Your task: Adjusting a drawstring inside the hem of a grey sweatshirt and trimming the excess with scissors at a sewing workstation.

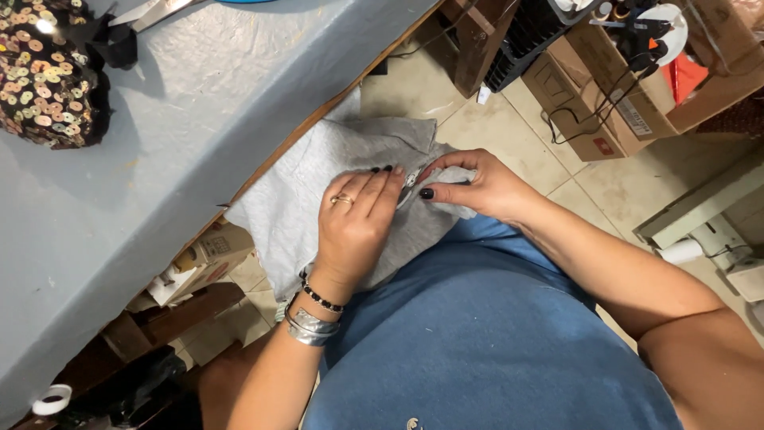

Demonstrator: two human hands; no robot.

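Observation:
A piece of light grey fabric (318, 171) lies across my lap and hangs against the table's edge. My left hand (356, 219), with a ring and bracelets at the wrist, rests flat on the cloth and holds it down with its fingertips. My right hand (477, 187) pinches a small silvery metal tool (411, 180), which looks like thread snips. The tool's tip meets the cloth just beside my left fingertips. My blue top (493, 334) fills the lower part of the view.
A grey-covered table (199, 87) runs along the left, with a dark sequined cloth (44, 72) at its far corner. Cardboard boxes (605, 95) with cables stand on the tiled floor at upper right. A small box (208, 253) sits under the table.

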